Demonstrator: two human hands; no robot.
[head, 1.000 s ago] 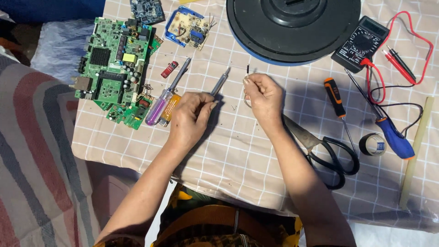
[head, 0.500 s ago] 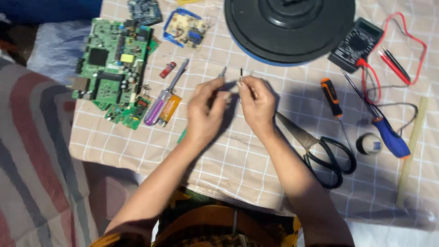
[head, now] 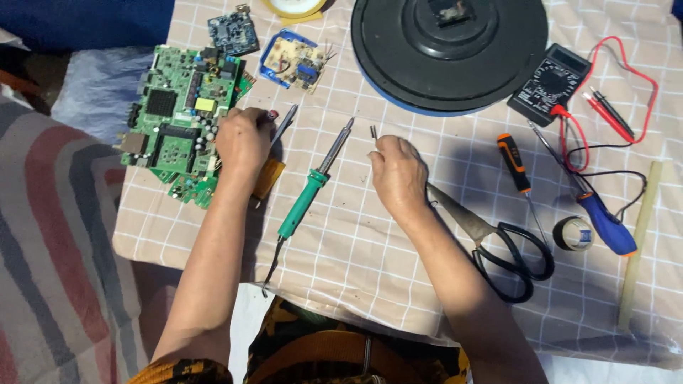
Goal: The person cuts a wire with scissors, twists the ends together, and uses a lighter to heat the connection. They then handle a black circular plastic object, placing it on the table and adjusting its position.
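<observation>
The left hand (head: pixel 243 142) rests near the left edge of the bench (head: pixel 370 284), which is covered in a checked cloth, and its fingers curl down over a screwdriver (head: pixel 283 126) whose metal shaft pokes out toward the far side; they seem closed on its handle, with an orange-brown piece just beneath the palm, though the hand hides the grip itself. It sits right beside the large green circuit board (head: pixel 181 117), which lies flat at the left edge with its parts facing up, probably so they can be reached from above. The right hand (head: pixel 398 174) is at the middle of the bench, fingers pinched on a small dark metal piece (head: pixel 373 132) that stands up out of the fingertips, held high and clear of the cloth as though for a close look. Between the two hands lies a soldering iron (head: pixel 313 181) with a green handle, untouched, tip toward the far edge and cord trailing off the near edge. Just right of the right hand lie black-handled scissors (head: pixel 498 238), blades under the wrist. Further right are an orange and black screwdriver (head: pixel 516 167), a roll of tape (head: pixel 573 233), a blue-handled tool (head: pixel 605 220) and a multimeter (head: pixel 548 84) with red and black leads, all within arm's reach. A big round black base (head: pixel 449 53) fills the far side, with two smaller boards (head: pixel 295 60) to its left.
</observation>
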